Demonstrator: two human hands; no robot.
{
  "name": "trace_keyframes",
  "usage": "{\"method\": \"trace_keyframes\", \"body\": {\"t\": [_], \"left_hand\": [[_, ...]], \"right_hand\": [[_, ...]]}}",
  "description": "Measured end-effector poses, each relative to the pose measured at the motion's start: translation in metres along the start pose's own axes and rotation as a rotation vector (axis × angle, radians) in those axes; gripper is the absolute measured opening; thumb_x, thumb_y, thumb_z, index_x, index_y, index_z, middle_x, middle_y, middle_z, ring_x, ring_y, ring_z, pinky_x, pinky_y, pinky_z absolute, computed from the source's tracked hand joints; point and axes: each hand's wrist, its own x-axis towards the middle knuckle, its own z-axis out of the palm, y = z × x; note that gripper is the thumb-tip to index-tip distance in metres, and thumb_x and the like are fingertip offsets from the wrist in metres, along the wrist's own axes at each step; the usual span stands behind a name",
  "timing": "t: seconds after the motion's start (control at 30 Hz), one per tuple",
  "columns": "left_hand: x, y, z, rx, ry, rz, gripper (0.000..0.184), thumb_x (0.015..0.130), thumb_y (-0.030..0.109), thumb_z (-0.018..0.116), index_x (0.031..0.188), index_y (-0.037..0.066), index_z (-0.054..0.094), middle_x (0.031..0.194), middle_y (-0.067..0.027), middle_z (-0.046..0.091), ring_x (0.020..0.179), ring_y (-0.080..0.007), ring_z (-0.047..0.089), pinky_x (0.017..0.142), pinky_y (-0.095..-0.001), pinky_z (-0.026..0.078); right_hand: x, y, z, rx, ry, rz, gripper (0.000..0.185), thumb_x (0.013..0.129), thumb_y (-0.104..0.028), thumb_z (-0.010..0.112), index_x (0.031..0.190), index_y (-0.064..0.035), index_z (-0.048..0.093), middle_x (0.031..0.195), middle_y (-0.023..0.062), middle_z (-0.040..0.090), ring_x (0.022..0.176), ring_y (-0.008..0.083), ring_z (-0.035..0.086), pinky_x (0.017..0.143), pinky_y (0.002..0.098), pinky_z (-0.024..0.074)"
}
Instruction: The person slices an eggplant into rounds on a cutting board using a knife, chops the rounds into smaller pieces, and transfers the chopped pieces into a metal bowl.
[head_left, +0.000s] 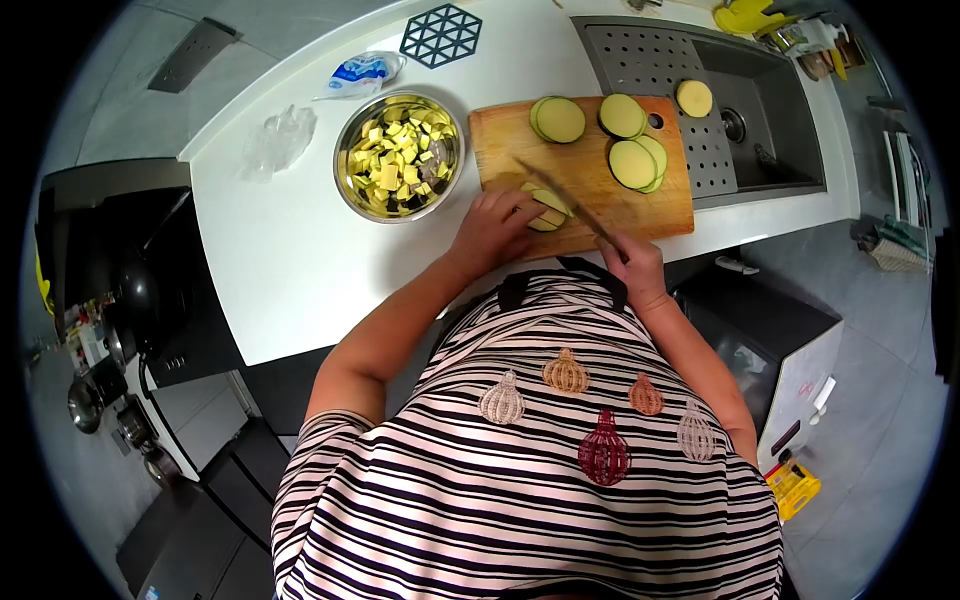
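Observation:
My right hand [635,268] grips the handle of a kitchen knife [568,198], whose blade slants up and left over the wooden cutting board [590,160]. Fingers of my left hand [493,228] are bent and pressed on cut zucchini slices [547,208] near the board's front edge, partly hiding them. The knife blade lies across the far side of these slices; whether it touches them I cannot tell. Other round zucchini slices [632,164] with pale flesh and green skin lie in small stacks on the board. A steel bowl [455,180] of diced pieces stands left of it.
A sink [790,110] with a perforated drain tray [640,60] adjoins the board; a pale round end piece [694,98] lies on the tray. Behind the bowl are a blue-white plastic packet [362,74] and a dark hexagonal trivet [441,36]. A crumpled clear bag [280,142] lies left.

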Motion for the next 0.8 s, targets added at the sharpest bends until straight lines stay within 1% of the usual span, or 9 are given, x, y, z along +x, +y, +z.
{"method": "trace_keyframes", "body": {"t": [0.1,0.17,0.23,0.27,0.37,0.43,0.53,0.67,0.8], "left_hand": [[0.028,-0.004,-0.003,0.019,-0.131,0.047,0.076,0.063,0.012,0.078,0.134,0.014,0.052,0.12,-0.0107,0.058,0.113,-0.0335,0.054,0.099,-0.0442,0.043],[0.041,-0.012,-0.003,0.009,-0.207,0.104,0.083,0.061,0.011,0.078,0.138,0.014,0.048,0.121,-0.0114,0.057,0.114,-0.0339,0.053,0.101,-0.0444,0.042],[0.049,-0.014,-0.002,-0.046,-0.454,0.029,0.088,0.059,0.011,0.079,0.141,0.011,0.046,0.117,-0.0115,0.058,0.11,-0.0345,0.054,0.098,-0.0441,0.044],[0.048,-0.014,0.002,-0.047,-0.457,0.039,0.088,0.059,0.011,0.079,0.141,0.011,0.046,0.117,-0.0115,0.058,0.11,-0.0345,0.054,0.098,-0.0441,0.044],[0.032,-0.013,0.017,-0.005,-0.364,-0.025,0.093,0.059,0.015,0.081,0.144,0.01,0.042,0.116,-0.0132,0.058,0.108,-0.0346,0.054,0.094,-0.0438,0.046],[0.022,0.006,0.029,0.072,-0.113,-0.29,0.095,0.059,0.018,0.081,0.144,0.007,0.04,0.114,-0.0141,0.058,0.107,-0.0335,0.054,0.094,-0.0433,0.044],[0.02,0.027,0.042,0.124,0.029,-0.488,0.096,0.059,0.022,0.083,0.144,0.005,0.04,0.115,-0.0147,0.057,0.107,-0.0334,0.054,0.091,-0.0431,0.044],[0.02,0.034,0.041,0.188,-0.015,-0.507,0.098,0.059,0.025,0.085,0.144,0.006,0.04,0.12,-0.0143,0.055,0.109,-0.0321,0.053,0.09,-0.0416,0.045],[0.018,0.028,0.038,0.2,-0.015,-0.479,0.099,0.06,0.03,0.087,0.143,0.002,0.04,0.123,-0.0135,0.053,0.111,-0.0309,0.051,0.091,-0.0412,0.044]], "right_hand": [[-0.012,0.009,-0.002,0.087,0.04,0.236,0.015,0.088,-0.016,0.07,0.096,-0.003,0.07,0.065,0.0162,0.061,0.054,0.0266,0.06,0.053,0.0328,0.0473],[-0.016,0.007,-0.007,0.058,0.063,0.231,0.017,0.09,-0.018,0.07,0.094,-0.0016,0.069,0.063,0.0162,0.058,0.052,0.0245,0.057,0.053,0.0326,0.0461],[-0.022,0.008,-0.013,0.095,0.094,0.252,0.018,0.089,-0.018,0.07,0.09,-0.0012,0.067,0.064,0.0178,0.059,0.054,0.0299,0.059,0.053,0.0347,0.0465],[-0.027,0.01,-0.014,0.093,0.104,0.257,0.018,0.089,-0.018,0.07,0.09,-0.0012,0.067,0.064,0.0178,0.059,0.054,0.0299,0.059,0.053,0.0347,0.0465],[-0.037,0.015,-0.01,0.067,0.11,0.27,0.019,0.088,-0.019,0.071,0.086,-0.0013,0.066,0.066,0.0193,0.06,0.058,0.0361,0.059,0.054,0.0372,0.0467],[-0.039,0.011,-0.011,0.027,0.053,0.363,0.021,0.09,-0.022,0.067,0.085,-0.0022,0.066,0.07,0.0203,0.062,0.064,0.041,0.06,0.057,0.0421,0.048],[-0.037,0.006,-0.014,-0.182,-0.063,0.412,0.022,0.092,-0.026,0.063,0.091,-0.0044,0.067,0.07,0.0199,0.063,0.068,0.0407,0.063,0.06,0.0457,0.0494],[-0.03,0.001,-0.014,-0.252,-0.142,0.416,0.022,0.091,-0.027,0.061,0.098,-0.0069,0.067,0.074,0.0197,0.065,0.071,0.0406,0.064,0.062,0.0478,0.0504],[-0.026,0.001,-0.003,-0.287,-0.143,0.239,0.021,0.089,-0.025,0.064,0.102,-0.0096,0.068,0.078,0.019,0.067,0.072,0.0386,0.065,0.064,0.047,0.0514]]}}
